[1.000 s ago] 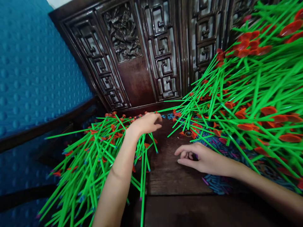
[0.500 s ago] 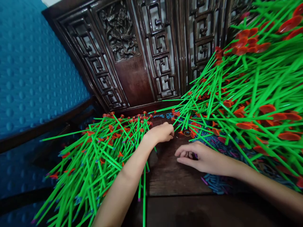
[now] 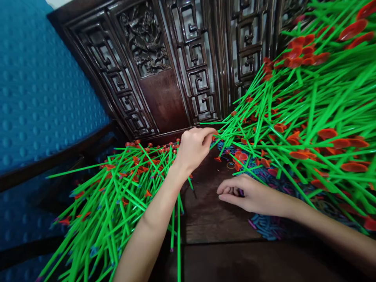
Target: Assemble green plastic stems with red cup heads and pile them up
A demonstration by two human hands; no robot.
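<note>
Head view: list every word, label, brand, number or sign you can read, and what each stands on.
None: no readable text on the green sticks, red cups, wooden panel or blue wall.
The panel's angular lattice is pattern, not lettering.
The blue pieces are too small to tell whether they bear marks.

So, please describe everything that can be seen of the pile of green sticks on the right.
The pile of green sticks is large and loose: thin, plastic-looking sticks lie crossed at many angles. Flared orange-red cups show among them. It fills the picture's right side, before the carved wooden panel, partly over small blue pieces. The left hand is at its left tip; whether it pinches a stick is unclear.
</note>
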